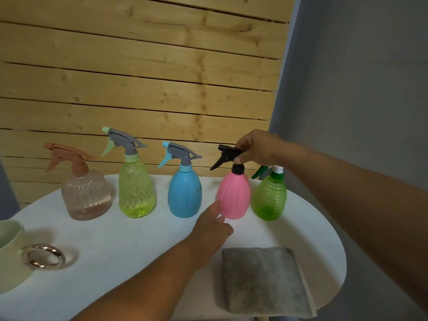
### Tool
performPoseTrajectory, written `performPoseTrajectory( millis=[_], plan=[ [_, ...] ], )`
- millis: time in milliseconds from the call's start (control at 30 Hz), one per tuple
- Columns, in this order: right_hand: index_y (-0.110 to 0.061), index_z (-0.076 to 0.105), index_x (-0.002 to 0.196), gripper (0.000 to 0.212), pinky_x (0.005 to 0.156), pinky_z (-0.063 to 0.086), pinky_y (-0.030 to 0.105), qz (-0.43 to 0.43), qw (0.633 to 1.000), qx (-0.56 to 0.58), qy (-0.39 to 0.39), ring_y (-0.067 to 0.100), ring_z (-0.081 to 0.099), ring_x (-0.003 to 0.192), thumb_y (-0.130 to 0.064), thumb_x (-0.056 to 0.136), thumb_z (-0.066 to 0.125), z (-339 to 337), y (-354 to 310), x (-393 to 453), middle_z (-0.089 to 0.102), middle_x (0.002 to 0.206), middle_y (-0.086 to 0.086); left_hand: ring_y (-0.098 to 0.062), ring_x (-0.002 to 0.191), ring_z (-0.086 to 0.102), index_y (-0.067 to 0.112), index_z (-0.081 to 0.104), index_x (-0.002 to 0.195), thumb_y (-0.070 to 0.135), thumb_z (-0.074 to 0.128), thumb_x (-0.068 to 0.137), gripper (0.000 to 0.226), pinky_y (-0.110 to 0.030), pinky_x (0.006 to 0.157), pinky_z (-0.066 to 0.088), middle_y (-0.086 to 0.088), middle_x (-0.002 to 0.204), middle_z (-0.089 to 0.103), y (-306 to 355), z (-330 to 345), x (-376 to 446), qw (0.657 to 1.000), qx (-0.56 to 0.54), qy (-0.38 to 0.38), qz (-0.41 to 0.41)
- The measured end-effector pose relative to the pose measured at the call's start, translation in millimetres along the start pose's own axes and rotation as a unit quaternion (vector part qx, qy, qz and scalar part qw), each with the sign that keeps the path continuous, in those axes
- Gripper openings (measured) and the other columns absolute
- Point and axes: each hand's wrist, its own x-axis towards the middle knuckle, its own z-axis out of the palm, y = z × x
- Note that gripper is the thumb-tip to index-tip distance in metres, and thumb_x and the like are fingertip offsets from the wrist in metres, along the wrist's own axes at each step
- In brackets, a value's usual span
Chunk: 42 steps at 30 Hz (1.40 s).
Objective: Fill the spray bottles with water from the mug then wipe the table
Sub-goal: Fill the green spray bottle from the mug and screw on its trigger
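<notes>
Grasping the black trigger sprayer head (228,155) of the pink ribbed plastic spray bottle (234,196), the right hand (256,148) forms a grip with fingers curled round the top. The left hand (214,224) rests beside the bottle's base, thumb touching it, fingers loosely curled and holding nothing. Five spray bottles stand upright in a row on the white round counter (139,246). A grey folded cloth (264,280) lies near the front edge; the pale green mug (10,253) stands far left.
</notes>
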Motion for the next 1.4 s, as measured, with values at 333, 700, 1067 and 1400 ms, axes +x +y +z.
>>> performPoseTrajectory(
  millis=[333, 700, 1067, 1400],
  plan=[
    [-0.026, 0.06, 0.139, 0.058, 0.105, 0.043, 0.035, 0.018, 0.996, 0.076, -0.037, 0.021, 0.057, 0.123, -0.047, 0.087, 0.075, -20.4, 7.8, -11.3, 0.063, 0.134, -0.003, -0.019, 0.152, 0.034, 0.028, 0.024, 0.163, -0.001, 0.063, 0.096, 0.082, -0.029, 0.104, 0.036, 0.005, 0.166, 0.032, 4.0, -0.9, -3.9, 1.0, 0.017, -0.001, 0.003],
    [-0.031, 0.07, 0.102, 0.029, 0.061, 0.04, 0.024, 0.078, 0.986, -0.129, -0.074, 0.014, 0.057, 0.079, -0.025, 0.078, 0.085, -36.8, 46.3, -30.6, 0.064, 0.091, -0.007, -0.022, 0.146, 0.043, 0.019, 0.028, 0.162, -0.001, 0.071, 0.093, 0.083, -0.034, 0.112, 0.04, -0.005, 0.162, 0.041, 26.1, -2.7, -15.0, 0.997, 0.005, 0.081, 0.018],
    [-0.037, 0.061, 0.073, 0.023, 0.06, 0.042, 0.026, 0.043, 0.974, -0.219, -0.039, 0.015, 0.065, 0.078, -0.033, 0.081, 0.081, -119.8, -34.6, -83.0, 0.067, 0.084, -0.006, -0.008, 0.11, 0.059, 0.02, 0.036, 0.158, 0.004, 0.084, 0.082, 0.092, -0.023, 0.089, 0.048, 0.0, 0.136, 0.054, 64.5, -8.6, -62.5, 0.995, -0.012, 0.075, 0.071],
    [-0.031, 0.07, 0.108, 0.017, 0.081, 0.049, 0.032, -0.088, 0.984, -0.121, -0.094, 0.009, 0.072, 0.086, -0.035, 0.092, 0.073, -128.4, -166.3, -150.7, 0.076, 0.089, -0.009, -0.002, 0.134, 0.051, 0.038, 0.035, 0.155, 0.03, 0.101, 0.062, 0.114, -0.021, 0.099, 0.048, 0.007, 0.15, 0.052, 78.8, -54.1, -175.4, 0.986, 0.02, 0.071, 0.151]
  ],
)
